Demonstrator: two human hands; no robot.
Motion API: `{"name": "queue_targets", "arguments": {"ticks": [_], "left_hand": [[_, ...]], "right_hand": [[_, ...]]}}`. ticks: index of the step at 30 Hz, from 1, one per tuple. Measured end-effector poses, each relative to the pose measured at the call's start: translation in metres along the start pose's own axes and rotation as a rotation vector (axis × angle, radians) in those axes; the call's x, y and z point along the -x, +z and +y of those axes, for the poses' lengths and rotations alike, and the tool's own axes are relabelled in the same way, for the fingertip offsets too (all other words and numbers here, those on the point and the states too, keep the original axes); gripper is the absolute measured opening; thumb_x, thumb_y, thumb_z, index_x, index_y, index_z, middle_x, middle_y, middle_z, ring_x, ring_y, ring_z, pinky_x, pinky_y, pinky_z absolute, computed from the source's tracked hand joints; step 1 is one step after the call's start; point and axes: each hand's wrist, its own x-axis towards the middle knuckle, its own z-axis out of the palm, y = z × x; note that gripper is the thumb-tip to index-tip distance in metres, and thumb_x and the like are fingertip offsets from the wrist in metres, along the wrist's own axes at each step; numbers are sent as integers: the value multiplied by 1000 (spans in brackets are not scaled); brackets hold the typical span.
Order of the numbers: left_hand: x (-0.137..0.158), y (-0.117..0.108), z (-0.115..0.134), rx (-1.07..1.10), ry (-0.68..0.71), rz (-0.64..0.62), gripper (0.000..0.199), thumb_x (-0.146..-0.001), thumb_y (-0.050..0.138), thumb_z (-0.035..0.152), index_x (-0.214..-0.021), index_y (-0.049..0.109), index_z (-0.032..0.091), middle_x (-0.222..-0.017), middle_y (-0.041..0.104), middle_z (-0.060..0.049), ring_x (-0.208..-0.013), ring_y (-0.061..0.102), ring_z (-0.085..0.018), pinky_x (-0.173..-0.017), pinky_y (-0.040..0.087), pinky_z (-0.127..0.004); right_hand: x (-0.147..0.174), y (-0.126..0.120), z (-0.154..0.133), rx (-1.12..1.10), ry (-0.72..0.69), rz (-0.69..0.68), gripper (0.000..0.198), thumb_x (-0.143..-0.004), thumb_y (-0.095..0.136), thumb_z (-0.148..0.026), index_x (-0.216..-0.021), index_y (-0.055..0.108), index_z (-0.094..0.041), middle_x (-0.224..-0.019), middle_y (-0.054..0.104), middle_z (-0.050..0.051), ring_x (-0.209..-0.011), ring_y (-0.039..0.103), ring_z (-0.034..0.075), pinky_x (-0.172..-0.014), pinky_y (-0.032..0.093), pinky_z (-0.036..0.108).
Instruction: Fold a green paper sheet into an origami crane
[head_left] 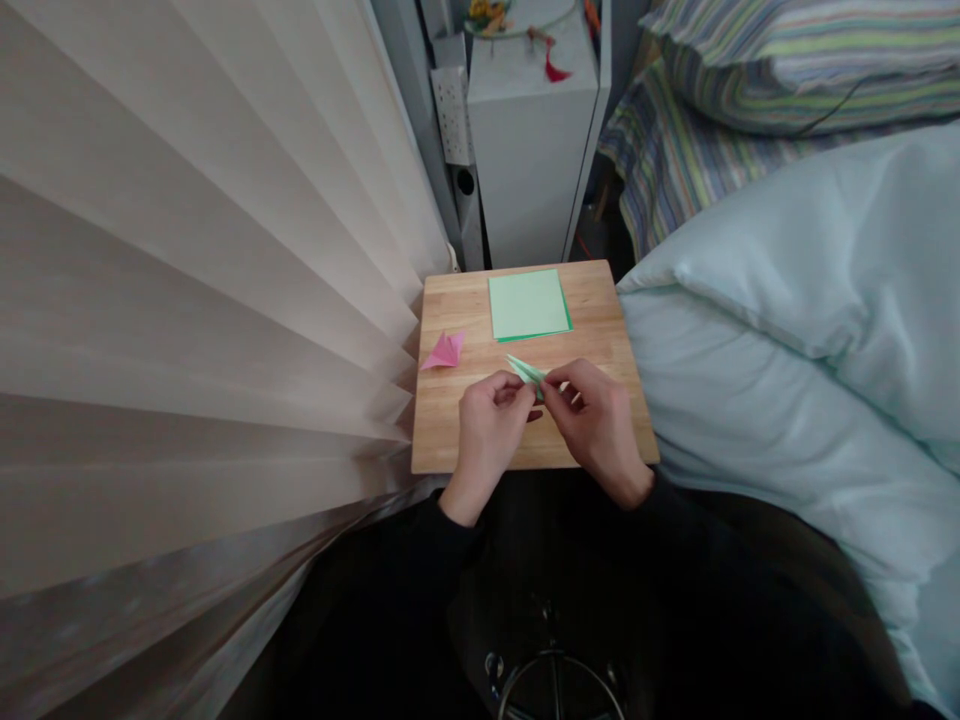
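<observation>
Between my two hands is a narrow, folded piece of light green origami paper (525, 370), its pointed end sticking out toward the upper left. My left hand (495, 410) pinches its lower part from the left. From the right, my right hand (589, 405) grips it with thumb and forefinger, close to the left fingertips. The paper's lower end is partly hidden by my fingers. Left of my hands a pink folded-paper figure (445, 350) lies on the wooden table (465, 440). Beyond them rests a stack of square green paper sheets (529, 303), the top one pale.
Pale pleated curtains (225, 300) run along the table's left edge. A bed with a light blue quilt (787, 330) and striped pillows (825, 60) borders the right. Behind the table stands a white cabinet (532, 160) carrying a red tassel (553, 65). A metal chair base (555, 680) shows below.
</observation>
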Motion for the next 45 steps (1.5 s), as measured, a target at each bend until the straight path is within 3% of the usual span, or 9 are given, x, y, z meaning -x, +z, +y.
{"name": "queue_targets", "arguments": {"ticks": [9,14,18,21,27,33,38,41,45], "left_hand": [[0,-1,1,57,-31,42,17,-75,73,23,-61,65,16,-56,62,3,-51,64,-12,-59,65,-30],[2,0,1,99,-42,14,18,-77,76,31,-69,70,16,-65,70,-1,-59,70,-16,-66,67,-34],[3,-1,1,64,-5,1,23,-77,80,37,-72,72,16,-68,71,-1,-63,70,-15,-71,67,-33],[-1,-6,2,81,11,3,28,-76,84,41,-75,72,16,-69,71,0,-63,70,-14,-70,66,-30],[-8,-12,5,42,111,-10,32,-83,80,45,-80,69,16,-74,72,-1,-68,72,-14,-74,66,-30],[-6,-8,3,62,96,-19,32,-83,81,45,-85,65,17,-77,73,0,-68,73,-14,-74,66,-31],[-5,-6,4,139,32,23,36,-78,84,43,-89,60,19,-69,73,0,-63,74,-16,-72,65,-32],[-3,-5,7,120,27,5,37,-74,87,37,-92,60,19,-73,75,-1,-66,75,-17,-74,65,-33],[-3,-4,6,86,26,-11,30,-69,88,27,-84,65,17,-75,75,-2,-71,74,-16,-78,64,-32]], "right_hand": [[4,-2,-5,428,-402,3,22,-99,58,-13,-80,66,-20,-80,68,5,-74,59,20,-67,42,35],[3,-2,-3,481,-431,37,22,-100,58,-13,-82,68,-21,-82,69,5,-76,55,21,-69,41,37],[3,-2,-4,479,-405,41,24,-101,57,-14,-81,69,-20,-83,69,6,-77,55,21,-69,41,38],[2,-3,-5,376,-384,1,15,-100,59,-16,-97,73,-19,-90,68,7,-81,57,22,-71,45,39],[-3,-5,-5,50,-262,77,23,-94,66,-16,-115,67,-23,-117,64,12,-109,63,28,-88,55,46],[-2,0,-6,-186,10,17,9,-91,69,-20,-97,63,-22,-97,71,5,-90,69,22,-76,57,38],[-3,2,-4,-532,333,-1,20,-87,76,-36,-88,63,-20,-84,71,2,-74,71,18,-61,58,30],[-4,1,-2,-534,362,17,22,-87,76,-39,-84,65,-20,-78,69,1,-69,69,16,-55,57,27],[-3,0,-2,-326,249,55,15,-89,73,-33,-88,67,-19,-83,71,3,-73,70,17,-56,55,28]]}}
